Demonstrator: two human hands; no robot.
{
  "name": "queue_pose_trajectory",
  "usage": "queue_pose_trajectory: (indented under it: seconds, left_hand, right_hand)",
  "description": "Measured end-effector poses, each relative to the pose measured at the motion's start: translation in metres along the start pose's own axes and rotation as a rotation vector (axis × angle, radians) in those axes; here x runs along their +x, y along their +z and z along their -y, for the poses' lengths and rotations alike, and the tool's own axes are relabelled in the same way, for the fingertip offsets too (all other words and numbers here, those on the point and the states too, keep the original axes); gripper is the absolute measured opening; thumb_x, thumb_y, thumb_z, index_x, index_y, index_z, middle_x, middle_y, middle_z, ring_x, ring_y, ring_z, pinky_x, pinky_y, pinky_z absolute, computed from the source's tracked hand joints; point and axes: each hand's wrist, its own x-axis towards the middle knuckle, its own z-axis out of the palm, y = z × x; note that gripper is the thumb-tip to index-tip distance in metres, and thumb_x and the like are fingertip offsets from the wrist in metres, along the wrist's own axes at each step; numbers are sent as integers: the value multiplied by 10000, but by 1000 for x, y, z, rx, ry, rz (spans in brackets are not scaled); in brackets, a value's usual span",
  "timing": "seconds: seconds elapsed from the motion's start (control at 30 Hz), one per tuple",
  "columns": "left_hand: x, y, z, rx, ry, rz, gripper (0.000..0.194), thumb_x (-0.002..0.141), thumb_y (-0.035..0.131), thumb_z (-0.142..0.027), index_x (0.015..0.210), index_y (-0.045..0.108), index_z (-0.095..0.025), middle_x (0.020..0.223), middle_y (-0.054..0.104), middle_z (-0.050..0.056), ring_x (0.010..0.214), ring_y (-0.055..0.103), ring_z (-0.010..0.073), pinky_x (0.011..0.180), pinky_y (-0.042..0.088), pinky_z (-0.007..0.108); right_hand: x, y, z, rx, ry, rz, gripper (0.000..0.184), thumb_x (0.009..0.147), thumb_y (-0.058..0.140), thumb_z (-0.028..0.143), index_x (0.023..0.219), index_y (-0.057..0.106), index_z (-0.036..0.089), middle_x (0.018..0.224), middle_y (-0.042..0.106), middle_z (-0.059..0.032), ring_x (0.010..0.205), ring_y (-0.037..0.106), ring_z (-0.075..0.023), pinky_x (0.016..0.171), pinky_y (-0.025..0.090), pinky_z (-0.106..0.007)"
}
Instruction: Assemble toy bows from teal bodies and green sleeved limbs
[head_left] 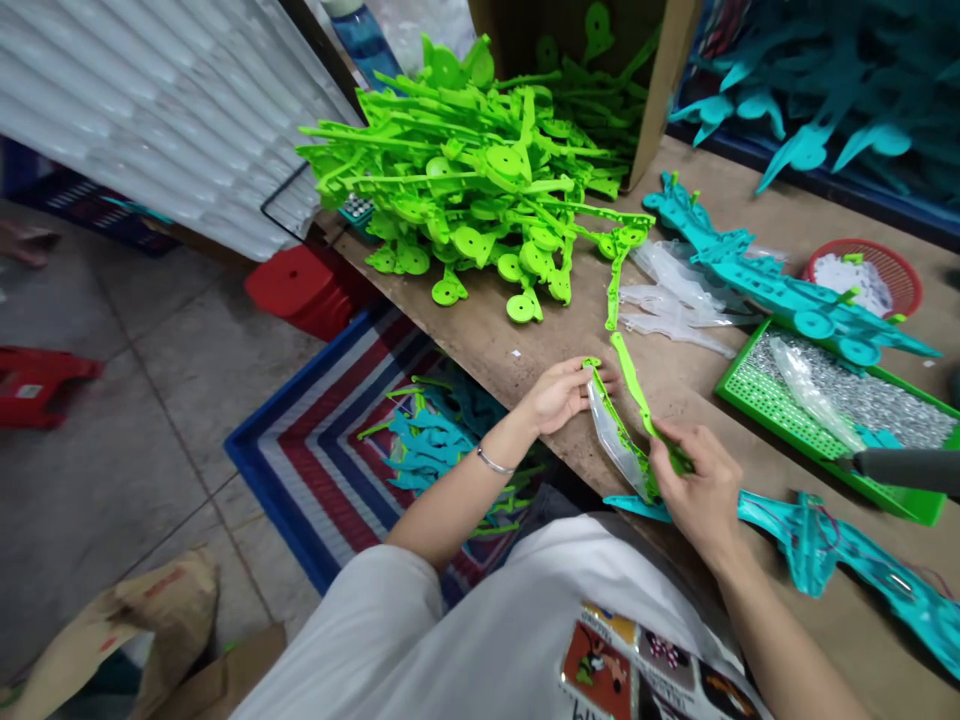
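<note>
My left hand (561,396) is closed around the far end of a green plastic part (609,408), which has a clear plastic piece (611,432) along its side. In my right hand (696,480) is a second, long green strip (632,378), held by its near end close beside the first part. My right fingers also appear to touch the near end of the first part, though they hide the contact. Under my right hand lies a long teal plastic part (814,545) on the table.
A big heap of green parts (465,190) covers the table's far left. To the right are clear sheets (682,290), another teal assembly (772,280), a red basket (904,270) and a green tray (795,435) of small metal pieces. A dark tool (907,468) extends over the tray.
</note>
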Motion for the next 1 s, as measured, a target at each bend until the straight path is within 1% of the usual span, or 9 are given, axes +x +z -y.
queue_pose_trajectory:
  seconds: [0.07, 0.13, 0.27, 0.37, 0.43, 0.53, 0.63, 0.83, 1.0]
  left_hand:
    - [1, 2, 3, -10, 18, -25, 150, 957, 592, -146, 1084, 664, -112, 1068, 773, 164, 1015, 765, 263, 1045, 536, 483]
    - [2, 3, 3, -30, 5, -49, 172, 990, 567, -206, 1087, 667, -106, 1072, 771, 177, 1029, 762, 275, 1042, 538, 487]
    - [3, 6, 1, -71, -34, -95, 478, 1056, 419, -487, 1125, 663, -82, 1145, 748, 235, 1069, 749, 314, 1052, 524, 518]
    - [2, 6, 3, -80, -19, -79, 547, 1043, 408, -555, 1174, 654, -84, 1214, 724, 249, 1111, 733, 326, 1065, 512, 529]
    - [2, 6, 4, -85, -14, -66, 500, 1050, 421, -508, 1182, 650, -85, 1225, 721, 246, 1118, 729, 329, 1062, 510, 543]
    - [0, 6, 5, -82, 2, -53, 328, 1047, 466, -326, 1173, 648, -84, 1194, 735, 226, 1089, 740, 316, 1065, 501, 557]
    - [-1, 6, 5, -64, 29, -36, 211, 986, 547, -166, 1158, 646, -95, 1170, 746, 198, 1070, 748, 300, 1079, 489, 560]
    - [-1, 6, 10, -61, 64, -19, 186, 926, 683, -177, 1098, 642, -120, 1183, 741, 179, 1094, 741, 295, 1090, 485, 557]
    - [-1, 6, 11, -69, 82, -22, 209, 904, 710, -167, 1092, 636, -113, 1186, 736, 187, 1101, 737, 296, 1102, 473, 556]
  right_hand:
    - [-4, -2, 9, -82, -52, 59, 267, 934, 641, 208, 1183, 739, 208, 929, 713, -53, 833, 667, -180, 787, 530, -331]
    - [-8, -1, 16, -135, -81, 96, 265, 941, 630, 209, 1185, 734, 208, 901, 689, -49, 811, 643, -179, 773, 513, -333]
    - [-12, 4, 23, -179, -135, 97, 255, 945, 620, 196, 1176, 727, 197, 870, 661, -44, 785, 606, -175, 760, 484, -331]
    - [-11, 8, 24, -227, -175, 107, 253, 942, 617, 185, 1168, 729, 190, 867, 651, -47, 769, 585, -173, 740, 456, -328]
    - [-11, 9, 24, -254, -182, 126, 251, 942, 612, 181, 1164, 731, 187, 872, 650, -50, 767, 578, -174, 728, 438, -327]
    - [-13, 10, 24, -283, -177, 134, 256, 945, 605, 181, 1169, 730, 185, 885, 652, -56, 788, 581, -179, 744, 432, -330]
    - [-14, 11, 23, -309, -176, 141, 259, 949, 594, 184, 1169, 732, 181, 888, 653, -62, 794, 580, -184, 751, 431, -333]
    - [-12, 9, 21, -318, -185, 161, 270, 967, 558, 200, 1182, 720, 195, 887, 655, -67, 782, 581, -184, 754, 441, -334]
    - [-12, 10, 21, -348, -179, 196, 273, 956, 565, 204, 1172, 732, 198, 881, 661, -66, 772, 589, -182, 737, 431, -329]
